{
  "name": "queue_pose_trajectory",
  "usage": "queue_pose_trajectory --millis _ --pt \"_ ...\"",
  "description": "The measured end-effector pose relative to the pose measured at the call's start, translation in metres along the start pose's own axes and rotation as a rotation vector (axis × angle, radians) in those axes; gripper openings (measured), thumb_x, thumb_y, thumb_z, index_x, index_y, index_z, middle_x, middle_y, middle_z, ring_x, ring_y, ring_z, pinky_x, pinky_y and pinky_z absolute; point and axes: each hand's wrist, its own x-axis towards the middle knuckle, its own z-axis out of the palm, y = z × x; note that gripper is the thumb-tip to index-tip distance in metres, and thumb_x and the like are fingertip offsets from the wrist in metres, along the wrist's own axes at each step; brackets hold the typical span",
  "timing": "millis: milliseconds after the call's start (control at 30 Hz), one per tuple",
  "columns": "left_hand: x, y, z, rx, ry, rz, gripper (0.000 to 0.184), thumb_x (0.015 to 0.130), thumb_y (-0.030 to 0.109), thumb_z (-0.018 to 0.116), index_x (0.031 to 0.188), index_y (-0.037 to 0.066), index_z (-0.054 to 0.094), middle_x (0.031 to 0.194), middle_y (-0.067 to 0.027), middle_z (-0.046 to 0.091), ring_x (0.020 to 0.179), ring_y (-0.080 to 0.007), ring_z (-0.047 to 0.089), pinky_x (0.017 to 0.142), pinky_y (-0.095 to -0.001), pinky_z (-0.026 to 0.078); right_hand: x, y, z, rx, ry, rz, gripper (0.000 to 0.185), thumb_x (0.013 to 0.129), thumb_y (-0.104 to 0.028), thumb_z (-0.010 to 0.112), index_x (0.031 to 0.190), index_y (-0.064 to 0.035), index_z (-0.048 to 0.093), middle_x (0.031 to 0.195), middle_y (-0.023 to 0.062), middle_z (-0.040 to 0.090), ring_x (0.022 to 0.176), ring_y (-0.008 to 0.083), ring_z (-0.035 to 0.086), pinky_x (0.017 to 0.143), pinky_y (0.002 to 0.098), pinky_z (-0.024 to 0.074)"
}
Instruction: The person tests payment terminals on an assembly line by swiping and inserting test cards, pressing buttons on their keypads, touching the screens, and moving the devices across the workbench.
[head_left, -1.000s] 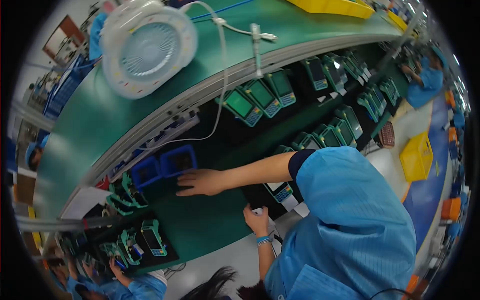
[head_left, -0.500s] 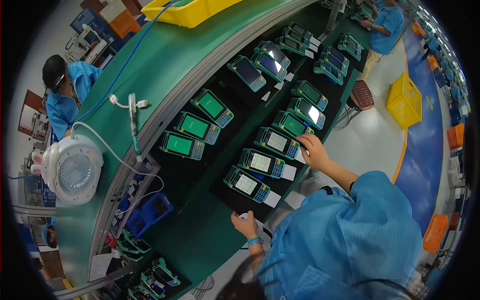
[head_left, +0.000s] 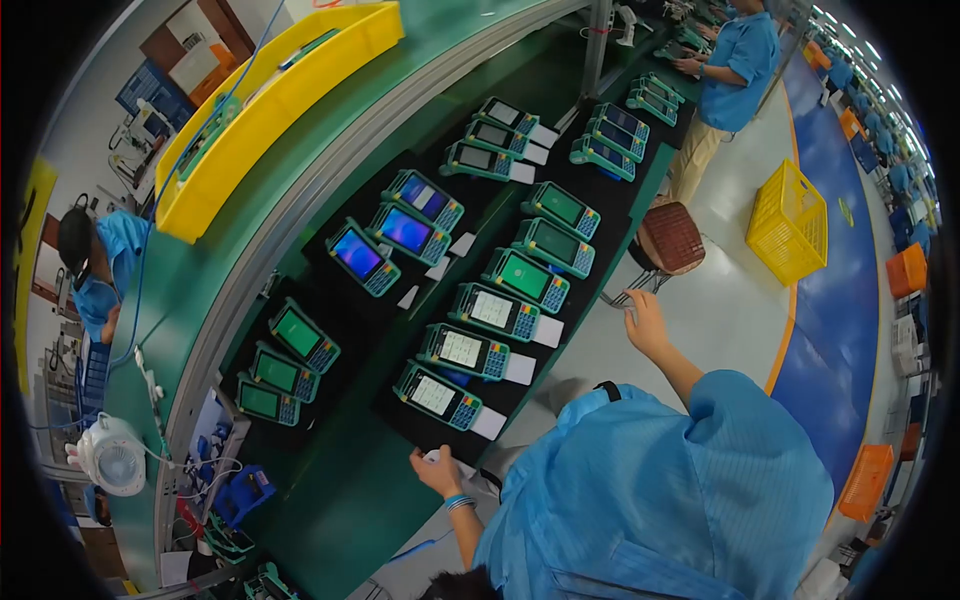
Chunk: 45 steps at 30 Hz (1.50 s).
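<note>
My left hand (head_left: 437, 474) is at the near table edge, its fingers closed round a small white object (head_left: 432, 456) that is partly hidden. Just above it lies a payment terminal (head_left: 432, 394) with a lit white screen and a white paper slip (head_left: 488, 423) beside its keypad. My right hand (head_left: 646, 322) hangs in the air past the table's edge, fingers somewhat apart, with nothing visible in it. The nearest terminals to it are one with a green screen (head_left: 526, 278) and one with a white screen (head_left: 493, 309).
More terminals (head_left: 358, 253) stand in groups on black mats. A yellow tray (head_left: 275, 120) and a small fan (head_left: 112, 456) are on the upper shelf. Blue bins (head_left: 242, 493) sit lower left. A stool (head_left: 671, 238), a yellow crate (head_left: 788, 222) and a co-worker (head_left: 738, 75) are beyond.
The view has swung toward the terminals. My right hand went from over the blue bins to a slip beside a terminal, then away from the table. My left hand stays with the white object.
</note>
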Motion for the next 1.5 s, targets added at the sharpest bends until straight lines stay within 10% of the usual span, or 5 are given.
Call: queue_pose_trajectory --millis 300,433,567,900,1500 --pt "-0.079 0.09 0.022 0.003 0.267 -0.235 0.048 0.077 0.025 0.07 0.113 -0.002 0.051 0.103 -0.0169 0.057 0.092 -0.027 0.057 0.083 -0.0383 0.046 0.056 0.069 -0.057 0.391 -0.302 -0.084 0.033 0.084 -0.009 0.056 0.117 -0.0031 0.053 0.109 0.0159 0.056 0.103 0.0326 0.053 0.089 0.0397 0.0424" --pt "-0.141 0.263 0.112 -0.843 -0.369 -0.25 0.041 0.091 0.022 0.057 0.123 0.002 0.038 0.117 -0.0209 0.051 0.099 -0.0355 0.06 0.082 -0.0391 0.052 0.113 0.035 -0.106 0.868 -0.885 -0.111 0.046 0.088 -0.021 0.055 0.13 -0.0036 0.046 0.111 0.0147 0.057 0.105 0.0291 0.052 0.09 0.0377 0.0423" --pt "-0.171 0.39 0.238 -1.018 -0.79 -0.272 0.042 0.092 0.03 0.056 0.121 0.005 0.04 0.12 -0.0196 0.048 0.102 -0.0334 0.059 0.084 -0.0393 0.051 0.152 0.058 -0.124 0.821 -0.714 -0.474 0.053 0.089 -0.021 0.056 0.136 -0.0037 0.039 0.12 0.0157 0.054 0.107 0.0287 0.051 0.09 0.0367 0.0425" --pt "-0.243 0.616 0.467 -1.062 -0.983 -0.447 0.032 0.087 0.023 0.065 0.094 0.008 0.038 0.092 -0.0088 0.051 0.078 -0.0234 0.063 0.064 -0.0348 0.056 0.289 0.207 -0.194 0.434 0.029 0.358 0.017 0.08 -0.013 0.066 0.095 -0.0034 0.068 0.074 0.0136 0.064 0.066 0.0278 0.062 0.059 0.0344 0.0481" --pt "-0.19 0.685 0.591 -0.948 -0.049 -0.133 0.033 0.086 0.019 0.066 0.105 0.006 0.042 0.093 -0.0086 0.052 0.075 -0.0194 0.06 0.068 -0.0316 0.053 0.396 0.551 -0.182 1.002 -0.26 0.795 0.028 0.093 -0.01 0.051 0.114 0.0071 0.051 0.084 0.0162 0.065 0.062 0.0207 0.066 0.053 0.0266 0.0548"
